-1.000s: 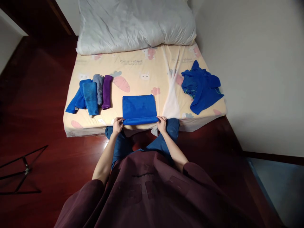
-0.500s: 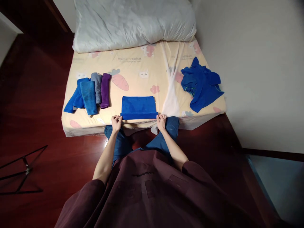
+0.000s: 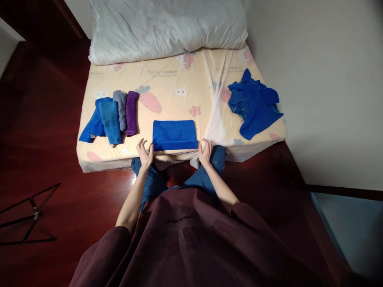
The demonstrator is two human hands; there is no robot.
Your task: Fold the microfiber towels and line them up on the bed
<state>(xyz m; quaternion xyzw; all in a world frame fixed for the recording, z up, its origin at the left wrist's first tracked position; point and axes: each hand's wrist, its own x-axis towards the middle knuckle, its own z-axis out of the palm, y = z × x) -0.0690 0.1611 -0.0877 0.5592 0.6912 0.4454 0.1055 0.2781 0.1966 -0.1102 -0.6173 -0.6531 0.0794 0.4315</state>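
Note:
A blue towel [image 3: 174, 131] lies flat near the bed's front edge, with a folded band along its near side. Just off its left end is my left hand [image 3: 145, 153], fingers spread and holding nothing. At the opposite end my right hand [image 3: 206, 152] is likewise open, its fingers apart beside the towel's near right corner. Left of the towel lie a rolled purple cloth [image 3: 132, 113], a rolled grey cloth [image 3: 120, 111] and some blue rolled cloths [image 3: 110, 121], side by side.
A crumpled blue cloth [image 3: 257, 103] lies at the bed's right. White sheer fabric [image 3: 216, 129] runs down the patterned sheet [image 3: 170, 95]. A large pale bundled quilt [image 3: 167, 30] fills the back. Black tripod legs [image 3: 32, 215] stand on the floor at left.
Both hands have let go of the towel's folded near edge and spread their fingers. The folded band now lies flat on the towel.

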